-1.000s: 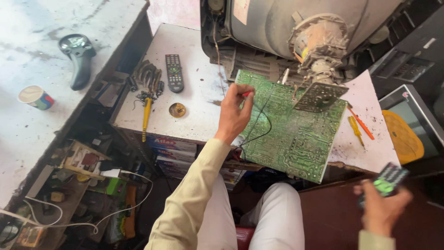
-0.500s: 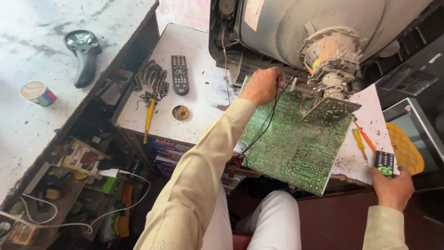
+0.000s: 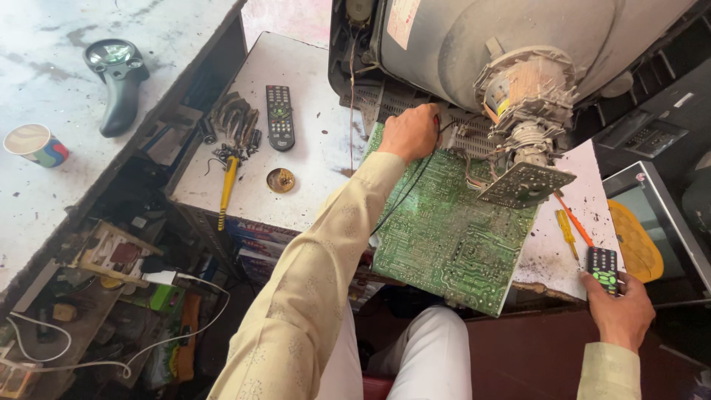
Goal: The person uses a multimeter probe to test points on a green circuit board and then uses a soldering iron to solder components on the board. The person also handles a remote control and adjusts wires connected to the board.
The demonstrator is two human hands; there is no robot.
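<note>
Green circuit board (image 3: 452,237) lies tilted over the desk (image 3: 311,148) edge, its far edge under the left hand (image 3: 409,132). Left fingers (image 3: 433,126) clenched on a black wire (image 3: 404,194) at the board's top edge, against the tube set's (image 3: 481,52) rear grille. Half a second back, same spot; wire trails down along the sleeve as before. Right hand (image 3: 618,311) now rests at the desk's near corner, fingers grasping a small black remote (image 3: 603,268), slightly farther forward than earlier. Just beyond those fingers: yellow screwdriver (image 3: 567,230), orange screwdriver (image 3: 574,220). Left of the left fingers: second remote (image 3: 279,116), round tin (image 3: 281,180), yellow-handled tool (image 3: 227,189).
</note>
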